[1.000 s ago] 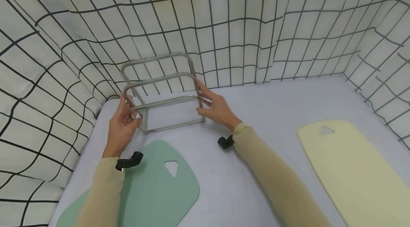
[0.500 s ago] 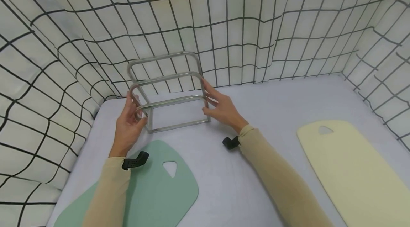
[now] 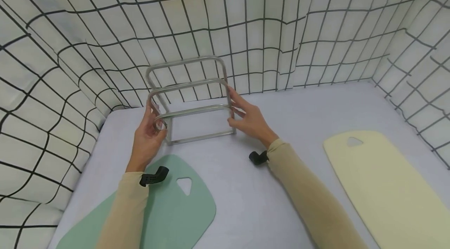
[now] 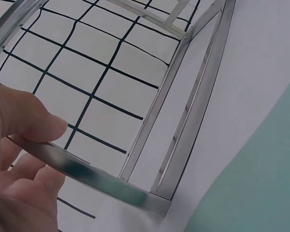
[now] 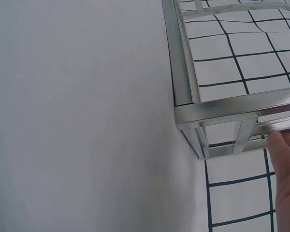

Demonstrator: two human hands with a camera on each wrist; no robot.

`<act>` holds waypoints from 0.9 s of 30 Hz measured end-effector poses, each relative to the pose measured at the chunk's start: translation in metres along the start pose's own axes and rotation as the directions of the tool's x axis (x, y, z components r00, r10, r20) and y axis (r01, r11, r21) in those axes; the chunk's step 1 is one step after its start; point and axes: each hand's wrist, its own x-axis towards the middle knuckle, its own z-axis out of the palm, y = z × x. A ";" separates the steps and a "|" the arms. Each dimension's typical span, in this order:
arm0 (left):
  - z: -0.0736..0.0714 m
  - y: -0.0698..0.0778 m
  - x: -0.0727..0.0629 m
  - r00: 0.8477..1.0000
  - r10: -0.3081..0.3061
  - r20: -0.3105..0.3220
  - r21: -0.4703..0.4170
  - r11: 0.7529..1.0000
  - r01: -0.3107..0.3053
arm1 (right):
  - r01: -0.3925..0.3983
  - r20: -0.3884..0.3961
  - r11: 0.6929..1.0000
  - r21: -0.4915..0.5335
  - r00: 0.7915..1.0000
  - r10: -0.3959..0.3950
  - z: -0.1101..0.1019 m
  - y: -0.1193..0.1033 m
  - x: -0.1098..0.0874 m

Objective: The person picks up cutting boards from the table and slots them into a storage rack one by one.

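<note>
A silver metal rack with several rounded hoops [image 3: 193, 111] stands at the back left of the white tabletop, gripped at both sides. My left hand [image 3: 147, 141] holds its left side; in the left wrist view the thumb lies on one face of the metal bar [image 4: 101, 182], with the fingers behind it. My right hand [image 3: 251, 122] holds the right side, thumb toward the front and fingertips higher along the hoops. In the right wrist view, fingers [image 5: 284, 162] reach the rack's side bars from the right edge. Part of the left fingers is hidden behind the rack.
A green cutting board [image 3: 172, 210] lies flat at front left, partly under the left forearm. Flat on the right side is a pale yellow cutting board [image 3: 383, 178]. White cloth walls [image 3: 267, 38] with black grid lines rise behind and at both sides, close behind the rack.
Both hands have shifted the rack to the right, keeping their hold on its sides. The two cutting boards lie as before, while the head view has turned slightly.
</note>
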 end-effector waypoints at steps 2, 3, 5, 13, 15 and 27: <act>0.002 0.000 0.001 1.000 -0.003 0.009 0.002 1.000 0.003 | -0.003 -0.005 1.000 0.009 1.000 0.003 -0.002 0.000 -0.001; 0.003 0.000 0.001 1.000 -0.001 0.015 0.005 1.000 0.001 | -0.003 -0.010 1.000 0.010 1.000 0.003 -0.004 0.001 -0.002; 0.005 0.001 0.002 1.000 -0.002 0.024 0.011 1.000 0.002 | -0.007 -0.019 1.000 0.003 1.000 0.007 -0.006 0.001 -0.003; 0.014 0.003 0.005 0.999 0.002 0.050 -0.015 1.000 -0.001 | -0.009 -0.031 1.000 -0.025 0.999 0.008 -0.015 0.003 -0.008; 0.016 0.005 0.005 0.999 0.006 0.052 -0.006 1.000 -0.006 | 0.000 -0.038 1.000 -0.023 0.999 -0.001 -0.018 0.003 -0.010; 0.029 0.012 0.003 0.998 -0.012 0.063 0.026 1.000 0.010 | -0.011 -0.051 0.999 -0.041 0.999 0.009 -0.029 0.004 -0.019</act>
